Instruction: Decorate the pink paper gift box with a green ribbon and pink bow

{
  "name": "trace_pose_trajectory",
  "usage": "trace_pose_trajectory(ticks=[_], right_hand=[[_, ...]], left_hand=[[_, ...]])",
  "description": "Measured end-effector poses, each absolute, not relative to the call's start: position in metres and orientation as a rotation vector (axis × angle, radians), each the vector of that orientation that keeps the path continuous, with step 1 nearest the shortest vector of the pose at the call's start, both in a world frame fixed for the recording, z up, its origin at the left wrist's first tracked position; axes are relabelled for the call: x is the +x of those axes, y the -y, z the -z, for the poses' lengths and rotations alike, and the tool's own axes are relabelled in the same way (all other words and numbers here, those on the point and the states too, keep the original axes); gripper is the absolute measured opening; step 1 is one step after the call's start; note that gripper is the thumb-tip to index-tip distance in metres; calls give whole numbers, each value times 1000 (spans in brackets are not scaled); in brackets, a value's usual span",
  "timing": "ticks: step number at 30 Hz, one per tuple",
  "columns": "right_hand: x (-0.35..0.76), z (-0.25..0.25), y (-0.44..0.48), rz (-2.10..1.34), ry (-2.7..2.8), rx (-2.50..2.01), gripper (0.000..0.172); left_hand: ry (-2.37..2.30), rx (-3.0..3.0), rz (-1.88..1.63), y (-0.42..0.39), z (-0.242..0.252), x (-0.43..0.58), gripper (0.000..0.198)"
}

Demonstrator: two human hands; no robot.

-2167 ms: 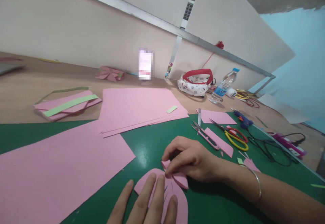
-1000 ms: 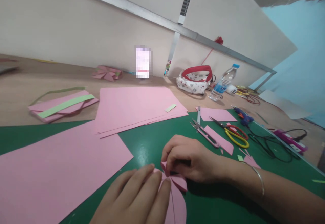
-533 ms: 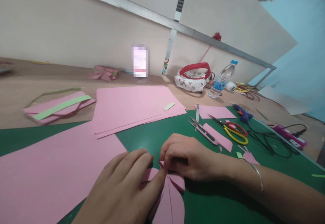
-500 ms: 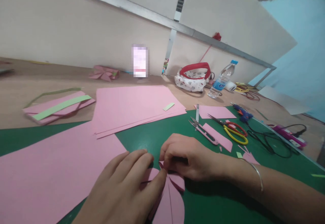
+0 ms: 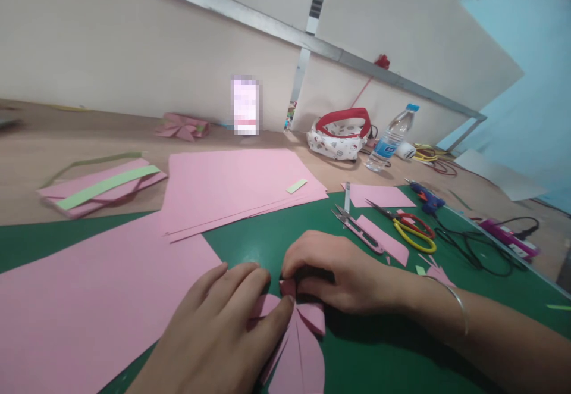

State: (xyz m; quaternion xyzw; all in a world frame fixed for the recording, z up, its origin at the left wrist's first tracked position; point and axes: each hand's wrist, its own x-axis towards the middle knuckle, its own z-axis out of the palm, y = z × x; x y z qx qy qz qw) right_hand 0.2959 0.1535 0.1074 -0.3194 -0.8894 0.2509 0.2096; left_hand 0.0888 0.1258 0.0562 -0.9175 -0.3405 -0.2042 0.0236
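While pinning a pink paper flower (image 5: pixel 307 358) to the green mat (image 5: pixel 370 352) with the left hand (image 5: pixel 218 322), has the right hand (image 5: pixel 334 272) curled over a small petal at the far end. Placed low in the view, near the middle, with long, rounded petals fanning toward the bottom edge and a folded one jutting to the right. On the left, fingers laid out loosely rather than clenched, thumb tip down by the flower's centre. On the right, index finger and thumb closed about the small petal; how tightly, cannot tell. Round that wrist, a thin bracelet (image 5: pixel 464 310).

Near the left hand, a large pink sheet (image 5: pixel 111 299) running off the edge. Beyond, a stack of pink sheets (image 5: pixel 232 180) with a pale green slip (image 5: pixel 297 186) on top. Off to its left, a folded pink piece (image 5: pixel 131 188) under a green strip (image 5: pixel 109 187).

Past the right hand, pink-handled snips (image 5: pixel 363 236) lying against a pink offcut (image 5: pixel 392 246), then red-and-yellow scissors (image 5: pixel 392 214), a blue glue gun (image 5: pixel 426 197) and a purple power strip (image 5: pixel 508 239). Farther back, along the wall, a second paper bloom (image 5: pixel 181 126), a bright blurred screen (image 5: pixel 245 105), a red-trimmed pouch (image 5: pixel 334 145) and a water bottle (image 5: pixel 388 144).
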Motion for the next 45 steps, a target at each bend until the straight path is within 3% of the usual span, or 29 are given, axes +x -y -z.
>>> trace_pose_trajectory(ticks=[4, 8, 13, 22, 45], right_hand=[[304, -118, -146, -713, 2494, -1264, 7], [308, -125, -136, -1123, 2443, -1505, 20], [303, -128, -131, -1335, 2292, -1570, 12], [304, -127, -134, -1188, 2407, -1512, 8], [294, -124, -131, -862, 2604, -1565, 18]], left_hand=[[1025, -2810, 662, -125, -58, 89, 28], [1039, -2818, 681, -125, -56, 89, 27], [1033, -2823, 708, -125, -57, 90, 26], [1051, -2827, 721, -124, -59, 90, 28], [1045, -2834, 770, -125, -57, 91, 32]])
